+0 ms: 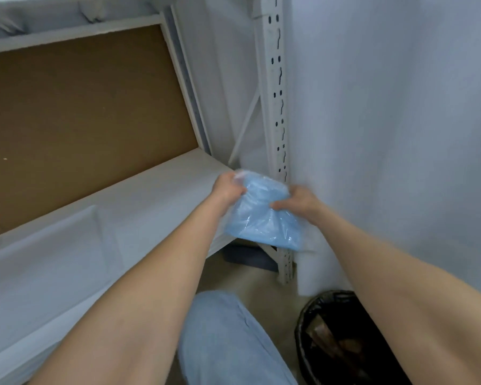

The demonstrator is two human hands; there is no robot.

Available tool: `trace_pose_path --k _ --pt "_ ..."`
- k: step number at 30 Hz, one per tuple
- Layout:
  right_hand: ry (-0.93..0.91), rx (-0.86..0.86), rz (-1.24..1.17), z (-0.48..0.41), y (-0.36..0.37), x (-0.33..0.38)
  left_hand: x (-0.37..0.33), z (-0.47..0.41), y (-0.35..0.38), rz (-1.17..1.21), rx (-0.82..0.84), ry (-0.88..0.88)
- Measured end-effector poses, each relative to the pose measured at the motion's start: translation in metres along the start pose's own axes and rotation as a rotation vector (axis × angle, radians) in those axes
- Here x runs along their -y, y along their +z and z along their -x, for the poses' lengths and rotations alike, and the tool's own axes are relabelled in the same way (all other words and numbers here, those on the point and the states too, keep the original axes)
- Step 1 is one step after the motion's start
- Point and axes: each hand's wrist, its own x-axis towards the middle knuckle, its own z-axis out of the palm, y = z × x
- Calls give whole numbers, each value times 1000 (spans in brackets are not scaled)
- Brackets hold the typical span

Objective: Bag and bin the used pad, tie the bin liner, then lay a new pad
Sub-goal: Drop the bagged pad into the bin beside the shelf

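The folded blue pad [261, 198], inside a clear bag [265, 227], is held in mid-air just off the shelf's [156, 179] front corner. The left hand [228, 190] clenches the bag's top at ten o'clock. The right hand [299, 202] grips its side at two o'clock. The bin [303, 318] with its black liner [321, 300] stands on the floor at five o'clock, well apart. A white rack upright [275, 107] rises at twelve o'clock.
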Motion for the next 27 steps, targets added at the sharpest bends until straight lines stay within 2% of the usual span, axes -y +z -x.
trace_pose_path --k 4,8,18,21,24,27 --pt "7 -61 148 10 -16 -39 1 15 37 -92 91 -19" --pt "148 -25 289 22 -25 -74 10 30 70 -167 204 -37" --pt "256 -27 540 50 -24 -148 47 58 152 -119 378 -158" --pt "309 -1 513 53 -23 -173 58 69 176 -99 446 -199" --pt "454 30 375 59 -25 -194 69 78 198 -79 527 -235" --pt "521 66 449 65 -25 -217 85 87 220 -124 609 -312"
